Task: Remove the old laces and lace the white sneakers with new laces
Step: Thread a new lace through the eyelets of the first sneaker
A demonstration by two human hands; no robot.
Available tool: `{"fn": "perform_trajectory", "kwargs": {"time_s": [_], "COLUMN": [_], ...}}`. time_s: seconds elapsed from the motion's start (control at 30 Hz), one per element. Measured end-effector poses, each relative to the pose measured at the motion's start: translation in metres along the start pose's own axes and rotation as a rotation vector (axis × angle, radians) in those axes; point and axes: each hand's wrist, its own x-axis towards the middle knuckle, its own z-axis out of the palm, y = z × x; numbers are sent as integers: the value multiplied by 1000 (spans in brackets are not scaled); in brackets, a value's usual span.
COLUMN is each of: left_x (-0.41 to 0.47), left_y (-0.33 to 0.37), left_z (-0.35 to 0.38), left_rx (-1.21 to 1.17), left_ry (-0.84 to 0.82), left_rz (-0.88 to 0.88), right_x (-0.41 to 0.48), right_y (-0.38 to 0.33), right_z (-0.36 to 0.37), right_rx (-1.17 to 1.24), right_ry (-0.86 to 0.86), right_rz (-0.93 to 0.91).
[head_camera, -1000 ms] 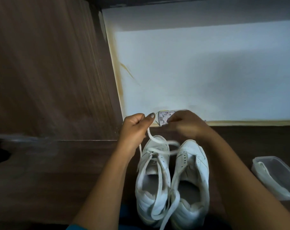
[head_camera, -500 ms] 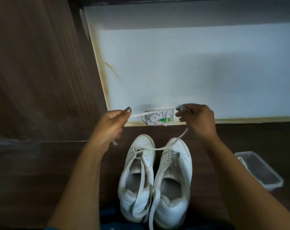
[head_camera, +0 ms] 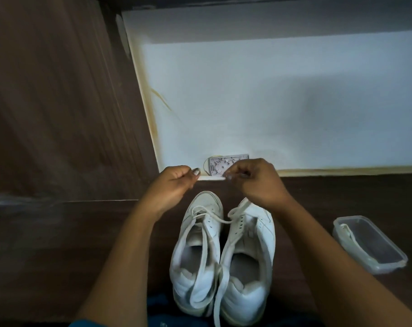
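Note:
Two white sneakers stand side by side on the dark wooden floor, toes away from me: the left sneaker (head_camera: 198, 251) and the right sneaker (head_camera: 247, 260). A white lace (head_camera: 211, 178) is stretched flat between my hands above the toes. My left hand (head_camera: 170, 185) pinches one end with thumb and curled fingers. My right hand (head_camera: 254, 180) pinches the other part, and the lace runs down from it to the left sneaker's lowest eyelets. Loose lace (head_camera: 220, 286) trails over the heels toward me.
A clear plastic container (head_camera: 367, 244) with a white lace inside sits on the floor at the right. A white wall (head_camera: 271, 102) rises ahead, with an open wall socket (head_camera: 226, 165) at its base. A wooden panel (head_camera: 59, 102) stands at the left.
My hands have come closer together, so the stretched piece of lace between them is shorter. The view has shifted a little.

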Motion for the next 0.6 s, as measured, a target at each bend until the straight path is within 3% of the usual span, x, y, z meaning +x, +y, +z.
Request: {"fn": "perform_trajectory", "kwargs": {"time_s": [0.1,0.17,0.27,0.37,0.43,0.5,0.6], "left_x": [2,3,4,1,1,2,2], "left_y": [3,6,9,12,13,10,0], "left_z": [8,13,16,18,17,16,19], "left_rx": [123,133,76,49,-20,8,312], "left_ry": [-28,-17,35,110,105,11,-179], "left_rz": [69,122,156,135,47,-74,-220], "right_x": [-6,-6,-5,-2,-1,3,7], "right_y": [-1,-8,-15,-14,-22,-31,-38], "right_z": [12,25,29,29,27,20,8], "right_rx": [-341,-396,-283,-154,64,455,1034], "right_ry": [-9,65,68,64,89,46,-100], "right_rz": [-200,-358,-346,-208,-66,113,315]}}
